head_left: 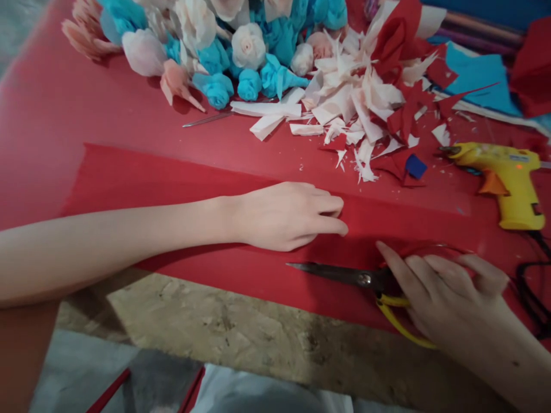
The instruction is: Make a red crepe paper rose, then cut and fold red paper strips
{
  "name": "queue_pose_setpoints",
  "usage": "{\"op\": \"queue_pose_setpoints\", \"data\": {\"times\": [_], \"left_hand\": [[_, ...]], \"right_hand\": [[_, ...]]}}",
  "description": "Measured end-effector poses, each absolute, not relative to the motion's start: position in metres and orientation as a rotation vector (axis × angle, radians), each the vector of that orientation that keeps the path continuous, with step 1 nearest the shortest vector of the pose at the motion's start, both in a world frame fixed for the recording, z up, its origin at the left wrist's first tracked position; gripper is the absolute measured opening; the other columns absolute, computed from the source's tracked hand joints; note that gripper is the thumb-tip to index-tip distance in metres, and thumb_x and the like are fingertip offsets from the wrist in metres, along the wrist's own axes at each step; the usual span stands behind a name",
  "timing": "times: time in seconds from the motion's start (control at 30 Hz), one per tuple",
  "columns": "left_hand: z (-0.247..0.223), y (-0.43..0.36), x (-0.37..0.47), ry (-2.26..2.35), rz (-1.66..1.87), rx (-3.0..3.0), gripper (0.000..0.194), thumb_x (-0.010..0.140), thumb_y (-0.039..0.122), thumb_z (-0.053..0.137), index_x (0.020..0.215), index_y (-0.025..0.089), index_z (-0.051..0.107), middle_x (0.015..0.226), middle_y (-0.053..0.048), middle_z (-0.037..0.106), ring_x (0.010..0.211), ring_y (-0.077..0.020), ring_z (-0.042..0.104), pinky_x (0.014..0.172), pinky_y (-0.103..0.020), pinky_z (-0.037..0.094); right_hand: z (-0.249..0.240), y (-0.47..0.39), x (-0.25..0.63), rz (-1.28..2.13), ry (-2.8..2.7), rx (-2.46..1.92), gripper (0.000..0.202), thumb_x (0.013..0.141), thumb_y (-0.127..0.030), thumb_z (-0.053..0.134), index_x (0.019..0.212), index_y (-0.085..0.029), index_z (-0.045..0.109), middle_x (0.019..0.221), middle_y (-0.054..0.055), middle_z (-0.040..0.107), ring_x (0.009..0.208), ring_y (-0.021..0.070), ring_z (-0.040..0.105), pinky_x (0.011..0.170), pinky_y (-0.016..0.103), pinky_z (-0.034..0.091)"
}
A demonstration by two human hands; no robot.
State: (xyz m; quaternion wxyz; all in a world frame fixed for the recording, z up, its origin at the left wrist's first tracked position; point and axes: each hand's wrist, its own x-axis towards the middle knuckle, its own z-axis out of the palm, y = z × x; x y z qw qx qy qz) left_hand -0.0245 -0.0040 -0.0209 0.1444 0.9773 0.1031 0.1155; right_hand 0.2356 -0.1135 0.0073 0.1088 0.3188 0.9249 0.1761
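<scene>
A person's left hand (286, 215) lies flat, fingers together and stretched out, pressing down a long sheet of red crepe paper (181, 183) that runs across the red surface (47, 109) and hangs over its near edge. The right hand (447, 292), at the near right, is closed around the yellow handles of a pair of scissors (344, 276), whose dark blades rest on the paper and point left, just near of the left hand's fingertips. At the far side of the surface sits a heap of finished paper flowers (241, 51) in blue, white and pale pink. To the right of it is a litter of white and red paper scraps (365, 97). A thin metal wire (206, 120) lies between the flowers and the red sheet. A yellow glue gun (503, 178) rests at the right, nozzle pointing left, its black cord (531, 292) trailing toward the near edge. Blue paper sheets (477, 77) lie at the far right.
</scene>
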Motion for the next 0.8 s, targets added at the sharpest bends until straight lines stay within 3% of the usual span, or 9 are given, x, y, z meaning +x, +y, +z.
{"op": "queue_pose_setpoints", "data": {"times": [0.23,0.5,0.67,0.8], "left_hand": [[-0.021,-0.004,-0.024,0.299,0.344,2.834,0.032,0.088,0.012,0.037,0.113,0.017,0.056,0.094,-0.005,0.059,0.071,-0.0160,0.051,0.066,-0.029,0.041],[-0.023,-0.004,-0.023,0.313,0.334,2.865,0.033,0.088,0.013,0.036,0.114,0.019,0.056,0.094,-0.005,0.058,0.069,-0.0157,0.051,0.064,-0.029,0.041],[-0.023,-0.003,-0.023,0.309,0.332,2.863,0.034,0.088,0.012,0.035,0.112,0.019,0.057,0.094,-0.006,0.059,0.069,-0.0159,0.052,0.063,-0.029,0.041],[-0.020,-0.003,-0.025,0.321,0.338,2.758,0.033,0.089,0.013,0.035,0.116,0.015,0.054,0.095,-0.008,0.059,0.078,-0.0165,0.054,0.070,-0.028,0.044]], "right_hand": [[0.005,-0.107,0.221,0.607,2.763,0.918,0.050,0.082,-0.007,0.042,0.131,0.002,0.043,0.077,0.006,0.056,0.081,0.0205,0.044,0.085,0.040,0.034],[0.009,-0.101,0.223,0.591,2.866,0.750,0.043,0.084,-0.002,0.037,0.125,0.001,0.048,0.078,0.007,0.059,0.076,0.0186,0.046,0.080,0.036,0.036],[0.016,-0.101,0.223,0.552,2.895,0.722,0.039,0.088,-0.003,0.032,0.118,-0.007,0.056,0.074,0.004,0.058,0.074,0.0159,0.047,0.081,0.031,0.036],[0.013,-0.099,0.221,0.564,2.911,0.747,0.040,0.087,0.000,0.032,0.119,-0.006,0.054,0.074,0.003,0.059,0.074,0.0150,0.047,0.080,0.030,0.036]]}}
